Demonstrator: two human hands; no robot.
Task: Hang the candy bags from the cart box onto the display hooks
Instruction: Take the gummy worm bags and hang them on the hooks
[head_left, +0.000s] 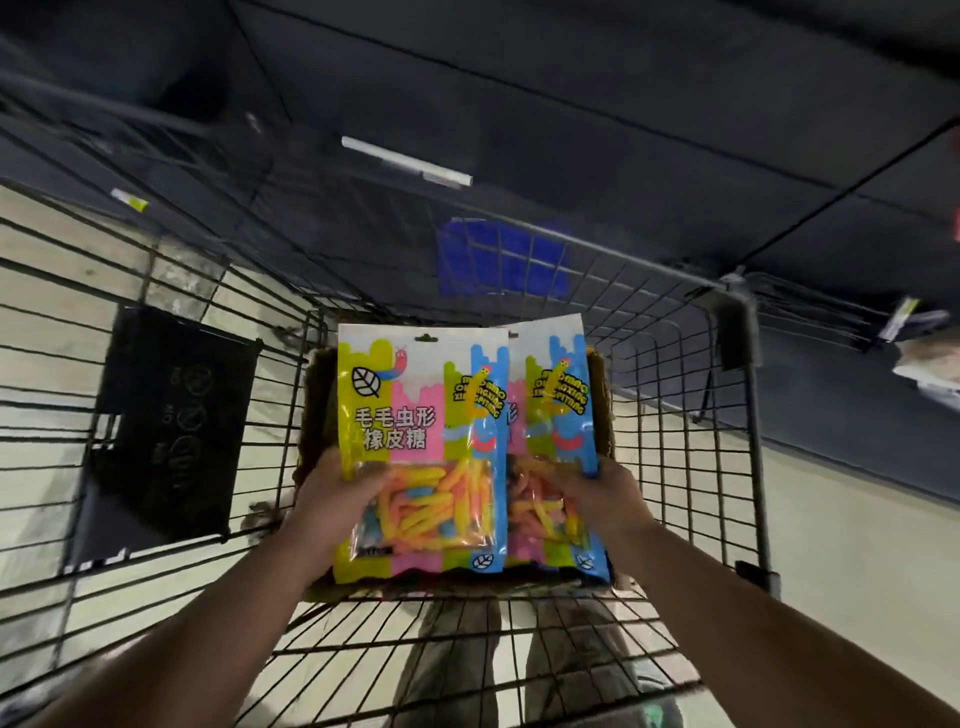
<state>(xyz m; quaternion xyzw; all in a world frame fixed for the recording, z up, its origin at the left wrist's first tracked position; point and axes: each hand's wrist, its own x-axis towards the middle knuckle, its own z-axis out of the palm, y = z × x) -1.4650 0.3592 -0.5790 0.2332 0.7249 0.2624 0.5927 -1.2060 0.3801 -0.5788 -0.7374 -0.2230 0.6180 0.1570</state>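
A black placard (171, 415) hangs on the wire cart's (675, 395) left wall. The left hand (332, 499) grips the left candy bag (421, 415) by its lower edge, upright above the cardboard box (311, 400); overlapped beside it, the right candy bag (558, 415) is gripped by the right hand (605, 499)

Each hand (332, 499) (605, 496) holds a candy bag (415, 415) (558, 410) over the cart box (311, 395).
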